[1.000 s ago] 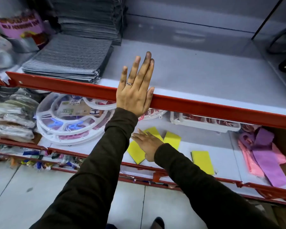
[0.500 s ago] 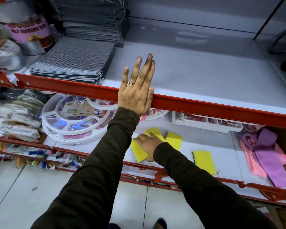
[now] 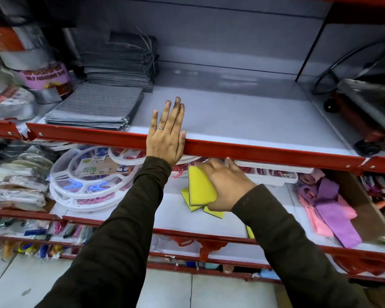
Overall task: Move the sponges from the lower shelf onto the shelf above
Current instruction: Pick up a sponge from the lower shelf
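My right hand (image 3: 226, 184) grips a yellow sponge (image 3: 200, 186), lifted off the lower shelf (image 3: 178, 215) and held just under the red front edge of the shelf above (image 3: 242, 121). Two more yellow sponges lie below it on the lower shelf, one (image 3: 188, 202) to the left and one (image 3: 213, 212) under my wrist. A sliver of another sponge (image 3: 250, 232) shows beside my right sleeve. My left hand (image 3: 166, 138) lies flat, fingers spread, on the red front edge of the upper shelf, holding nothing.
Grey folded cloths (image 3: 93, 107) are stacked on the left of the upper shelf, a red trolley (image 3: 369, 121) at its right. White round plastic hangers (image 3: 85, 181) sit left on the lower shelf, pink and purple cloths (image 3: 329, 207) right, a white tray (image 3: 273, 174) behind.
My right hand has closed on one yellow sponge and raised it off the lower shelf toward the upper shelf's edge. My left hand stays on the red edge.
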Motion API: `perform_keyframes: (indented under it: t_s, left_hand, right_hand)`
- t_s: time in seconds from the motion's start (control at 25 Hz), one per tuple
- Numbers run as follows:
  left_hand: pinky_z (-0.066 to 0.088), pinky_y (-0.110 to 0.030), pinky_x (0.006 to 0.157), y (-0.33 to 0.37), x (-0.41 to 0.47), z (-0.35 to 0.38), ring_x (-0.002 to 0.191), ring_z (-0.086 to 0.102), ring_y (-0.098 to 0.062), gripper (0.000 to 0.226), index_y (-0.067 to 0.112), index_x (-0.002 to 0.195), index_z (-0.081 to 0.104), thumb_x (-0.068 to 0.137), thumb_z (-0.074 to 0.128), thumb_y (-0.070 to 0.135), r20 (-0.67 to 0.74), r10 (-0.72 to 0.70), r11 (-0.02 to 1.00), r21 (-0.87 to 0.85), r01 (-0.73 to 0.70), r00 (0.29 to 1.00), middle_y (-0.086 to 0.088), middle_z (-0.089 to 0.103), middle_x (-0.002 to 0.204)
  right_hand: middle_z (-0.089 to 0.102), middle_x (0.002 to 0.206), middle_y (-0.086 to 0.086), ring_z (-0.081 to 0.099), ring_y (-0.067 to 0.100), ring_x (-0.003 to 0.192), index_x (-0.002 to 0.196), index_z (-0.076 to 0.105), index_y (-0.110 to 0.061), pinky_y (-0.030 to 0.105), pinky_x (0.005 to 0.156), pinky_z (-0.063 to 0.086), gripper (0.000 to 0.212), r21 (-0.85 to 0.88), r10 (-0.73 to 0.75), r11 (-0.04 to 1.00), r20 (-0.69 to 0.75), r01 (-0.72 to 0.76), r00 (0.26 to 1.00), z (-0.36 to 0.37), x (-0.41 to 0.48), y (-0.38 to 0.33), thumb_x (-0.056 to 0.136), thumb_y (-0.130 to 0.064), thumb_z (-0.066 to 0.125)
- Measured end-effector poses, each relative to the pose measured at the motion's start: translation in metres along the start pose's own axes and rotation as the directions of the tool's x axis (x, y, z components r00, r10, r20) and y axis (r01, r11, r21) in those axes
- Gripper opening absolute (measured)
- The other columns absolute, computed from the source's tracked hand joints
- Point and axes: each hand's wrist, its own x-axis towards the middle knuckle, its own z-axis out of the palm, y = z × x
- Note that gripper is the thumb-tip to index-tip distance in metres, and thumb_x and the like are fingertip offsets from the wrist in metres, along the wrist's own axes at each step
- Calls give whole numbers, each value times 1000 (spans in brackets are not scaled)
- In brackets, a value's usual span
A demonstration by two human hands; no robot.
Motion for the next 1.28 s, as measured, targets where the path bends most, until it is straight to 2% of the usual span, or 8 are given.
perform_keyframes:
  t_s: [0.12, 0.28, 0.4, 0.56, 0.88, 1.0, 1.12, 1.28]
  left_hand:
    - [-8, -40, 128, 0, 1, -1, 156, 19, -27, 63, 6, 160, 24, 107, 12, 36, 17, -13, 1000, -26, 14, 1000, -11, 23, 167]
    - [-6, -40, 128, 1, 1, 1, 155, 19, -27, 63, 5, 159, 23, 107, 10, 37, -14, -36, 999, -39, 36, 999, -12, 24, 167]
    - [-6, -41, 128, 0, 1, 6, 156, 14, -27, 63, 5, 160, 19, 106, 12, 36, -76, -42, 998, -41, 39, 996, -10, 21, 166]
    - [-5, -40, 129, -2, 0, 13, 158, -1, -19, 62, 8, 160, 14, 105, 17, 35, -163, -28, 999, -39, 22, 986, -8, 16, 165]
    - [-7, -42, 128, -5, -1, 17, 158, 1, -21, 65, 8, 162, 8, 104, 18, 35, -171, 4, 1000, -10, -5, 985, -7, 9, 168]
    - [-7, -42, 128, -4, -1, 14, 158, 1, -20, 64, 8, 162, 10, 105, 16, 35, -144, -3, 1000, -9, 1, 990, -9, 13, 168]
    - [-7, -41, 128, -2, -1, 11, 158, 1, -19, 63, 8, 162, 10, 105, 15, 35, -124, -9, 1000, -20, 7, 992, -7, 12, 168]
    - [-9, -41, 128, -1, 0, 9, 157, 9, -23, 65, 6, 161, 15, 103, 20, 34, -108, -15, 1000, -21, 13, 994, -10, 16, 167]
  right_hand:
    - [41, 143, 3, 43, 23, 134, 150, 22, -25, 47, 120, 19, 106, 14, 22, 1000, -79, -21, 997, -51, -18, 5, 60, -43, 75]
    - [46, 140, 3, 51, 26, 124, 146, 30, -26, 40, 110, 36, 102, 17, 3, 1000, -194, 0, 981, -107, -10, 19, 57, -47, 76]
    - [46, 141, 6, 48, 27, 129, 147, 30, -23, 42, 112, 34, 102, 5, 58, 998, -200, -58, 978, -128, 23, 36, 59, -46, 77]
    - [44, 144, 8, 45, 28, 133, 149, 30, -21, 45, 115, 31, 100, -13, 101, 995, -96, -103, 990, -126, 76, 49, 64, -43, 77]
    - [37, 154, 6, 38, 26, 140, 150, 28, -22, 41, 116, 30, 94, -31, 91, 996, 87, -89, 992, -101, 116, 52, 71, -39, 76]
    - [32, 158, 4, 33, 22, 144, 150, 30, -23, 43, 119, 24, 91, 35, 64, 997, 26, -65, 998, -106, 101, 52, 73, -38, 76]
    - [37, 153, 2, 38, 24, 139, 146, 37, -26, 42, 116, 31, 82, 103, 22, 995, -111, -10, 994, -112, 68, 49, 74, -39, 75]
    - [45, 141, 0, 47, 20, 128, 139, 46, -30, 29, 110, 35, 70, 184, -18, 982, -171, 50, 985, -103, 14, 42, 74, -34, 74]
